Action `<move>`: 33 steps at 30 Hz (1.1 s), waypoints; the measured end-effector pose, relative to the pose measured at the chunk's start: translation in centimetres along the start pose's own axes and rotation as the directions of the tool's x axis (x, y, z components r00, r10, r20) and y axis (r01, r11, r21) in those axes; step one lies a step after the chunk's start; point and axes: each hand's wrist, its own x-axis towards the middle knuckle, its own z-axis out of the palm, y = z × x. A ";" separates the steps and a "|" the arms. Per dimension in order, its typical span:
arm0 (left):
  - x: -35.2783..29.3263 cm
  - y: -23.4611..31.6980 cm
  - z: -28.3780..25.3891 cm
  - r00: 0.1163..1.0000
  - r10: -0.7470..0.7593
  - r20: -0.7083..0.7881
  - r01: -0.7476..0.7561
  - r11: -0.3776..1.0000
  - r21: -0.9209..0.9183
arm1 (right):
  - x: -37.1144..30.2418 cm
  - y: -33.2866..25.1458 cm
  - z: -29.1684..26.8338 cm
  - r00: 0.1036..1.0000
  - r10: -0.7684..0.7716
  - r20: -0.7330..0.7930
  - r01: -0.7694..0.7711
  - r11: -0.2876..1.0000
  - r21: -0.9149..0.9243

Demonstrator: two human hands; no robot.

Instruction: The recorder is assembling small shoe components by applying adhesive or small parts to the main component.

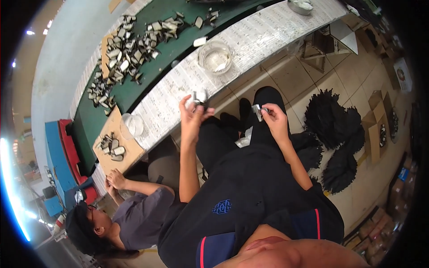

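My left hand (192, 120) is raised by the front edge of the long table. Its fingers are closed round a small black part with a whitish, shiny face (202, 96), like the pieces heaped on the belt; its exact kind is too small to make out. Over my lap, my right hand (277, 119) pinches a small flat silvery piece (257, 112) between thumb and fingers. The two hands are apart, and what they hold does not touch. Beyond my left hand stands a round clear dish (229, 63) with something pale inside.
A green belt (172, 50) bears a heap of black-and-white parts (134, 49). A co-worker (143, 210) works at my left beside a cardboard sheet (129, 154) with several parts and a clear cup (132, 125). Black fringed cloth (333, 120) and an open carton (375, 127) lie on the right-hand floor.
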 end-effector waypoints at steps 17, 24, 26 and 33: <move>-6.7 -3.3 2.1 0.983 -0.164 0.082 0.176 0.969 -0.173 | -1.8 -13.6 5.3 0.623 -0.576 0.529 0.777 0.532 -0.336; -6.5 -2.7 2.3 0.977 -0.178 0.114 0.198 0.959 -0.203 | -1.7 -13.2 5.3 0.633 -0.582 0.511 0.770 0.540 -0.339; -6.4 -2.6 2.3 0.975 -0.182 0.128 0.204 0.960 -0.190 | -1.7 -13.1 5.4 0.617 -0.603 0.506 0.785 0.520 -0.337; -6.3 -1.9 3.0 0.972 -0.183 0.145 0.211 0.954 -0.211 | -1.9 -12.9 5.7 0.647 -0.574 0.502 0.759 0.551 -0.348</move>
